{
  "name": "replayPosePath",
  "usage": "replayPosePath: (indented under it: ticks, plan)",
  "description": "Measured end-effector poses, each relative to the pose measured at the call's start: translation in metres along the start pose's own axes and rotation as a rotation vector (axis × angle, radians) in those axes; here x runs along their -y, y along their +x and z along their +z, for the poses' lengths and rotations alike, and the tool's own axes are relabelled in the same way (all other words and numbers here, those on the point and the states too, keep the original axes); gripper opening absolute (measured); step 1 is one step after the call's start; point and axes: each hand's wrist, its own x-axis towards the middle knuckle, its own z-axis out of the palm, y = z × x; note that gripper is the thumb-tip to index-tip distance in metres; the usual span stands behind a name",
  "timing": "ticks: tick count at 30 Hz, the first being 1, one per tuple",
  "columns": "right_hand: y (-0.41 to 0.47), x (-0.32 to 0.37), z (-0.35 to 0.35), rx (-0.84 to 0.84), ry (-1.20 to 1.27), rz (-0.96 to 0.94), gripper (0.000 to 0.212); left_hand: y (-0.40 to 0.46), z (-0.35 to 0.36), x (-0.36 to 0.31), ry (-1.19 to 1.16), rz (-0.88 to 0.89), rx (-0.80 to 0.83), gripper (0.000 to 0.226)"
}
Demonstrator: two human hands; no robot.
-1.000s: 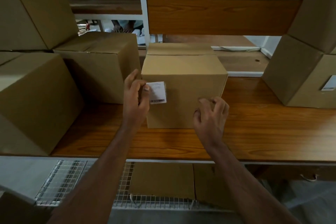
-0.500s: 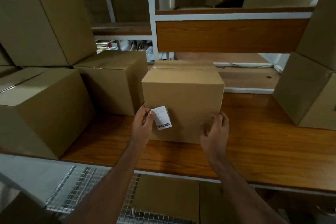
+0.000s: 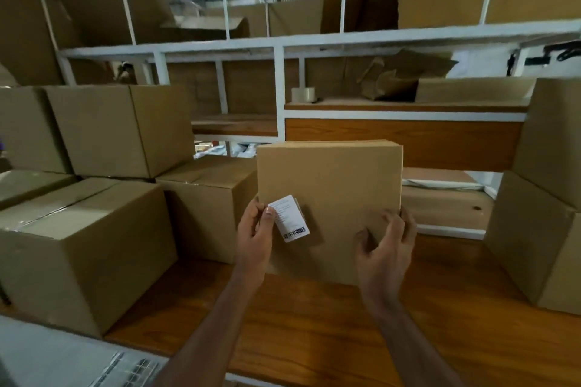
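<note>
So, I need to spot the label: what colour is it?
The label is white with a black barcode at its lower end, seen in the head view.

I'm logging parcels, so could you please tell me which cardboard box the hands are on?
Only the middle box: the left hand pinches a barcode label at its front, the right hand grips its right edge.

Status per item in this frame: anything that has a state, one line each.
box, closed, upright.
label, tilted, pinched at its left edge, by the box front.
left hand, pinches the label.
right hand, grips the box's lower right edge.
stacked boxes, closed, at left.
tape roll, flat on the shelf.
</note>
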Motion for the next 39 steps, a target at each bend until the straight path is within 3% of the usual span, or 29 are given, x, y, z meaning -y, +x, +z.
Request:
replayPosePath:
  ticks: [8, 17, 27, 39]
  plan:
    - [0.069, 0.055, 0.01, -0.077, 0.124, -0.051, 0.053, 0.042, 0.005, -0.082, -0.054, 0.168, -0.026, 0.017]
    - [0.084, 0.12, 0.071, 0.013, 0.276, -0.117, 0.054, 0.086, -0.054, -0.128, 0.009, 0.29, -0.176, 0.013]
    - [0.053, 0.168, 0.184, 0.073, 0.327, -0.194, 0.051, 0.157, -0.156, -0.104, -0.045, 0.218, -0.239, 0.014]
    - [0.02, 0.198, 0.307, 0.114, 0.086, -0.154, 0.048, 0.259, -0.24, -0.033, -0.015, 0.18, -0.224, 0.018]
